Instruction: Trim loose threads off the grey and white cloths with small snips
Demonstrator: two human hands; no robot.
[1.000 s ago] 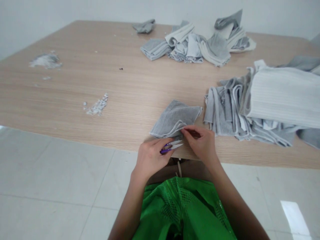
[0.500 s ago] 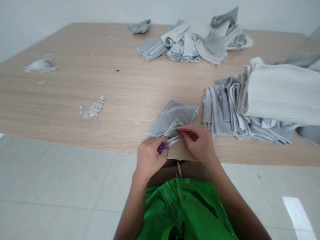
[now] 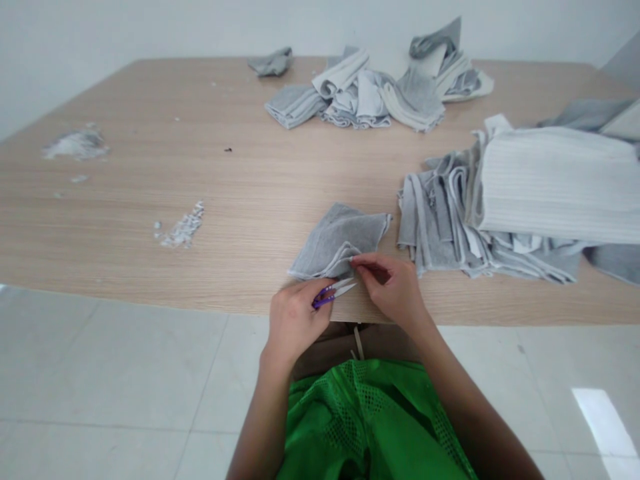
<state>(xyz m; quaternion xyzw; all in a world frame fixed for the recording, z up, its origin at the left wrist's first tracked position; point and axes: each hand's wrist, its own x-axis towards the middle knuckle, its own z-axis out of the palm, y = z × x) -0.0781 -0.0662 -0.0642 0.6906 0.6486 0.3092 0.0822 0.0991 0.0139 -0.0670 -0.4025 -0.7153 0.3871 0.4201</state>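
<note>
**Inspector:** At lower centre of the frame, close to the near edge of the light wood-grain table (image 3: 150, 173), lies a small folded grey terry cloth (image 3: 337, 237). Its near corner is under work. The right hand (image 3: 395, 290) has thumb and forefinger pressed together on that corner's pale hem, pinching it. The left hand (image 3: 295, 317) is closed round a pair of purple-handled thread snips (image 3: 334, 292), the blades pointing right toward the pinched corner and just beside it.

**Clerk:** Blades open or closed?

**Inspector:** Too small to tell. Whether they touch the cloth cannot be told either.

**Clerk:** How far along would you put the work?

**Inspector:** My judgement: mid-batch. One cloth is in hand, its trimming not shown finished. Just right of it sits a loose stack of grey and white cloths (image 3: 500, 200), large, which I take to be waiting. At upper centre is a smaller heap of folded grey and white cloths (image 3: 375, 90), possibly done; that is a guess from the folding alone.

**Clerk:** Any evidence of cutting?

**Inspector:** Left of centre, a small scatter of white trimmings (image 3: 181, 227); at far left, a pile of grey fluff (image 3: 75, 143). Both suggest several pieces already trimmed.
</note>
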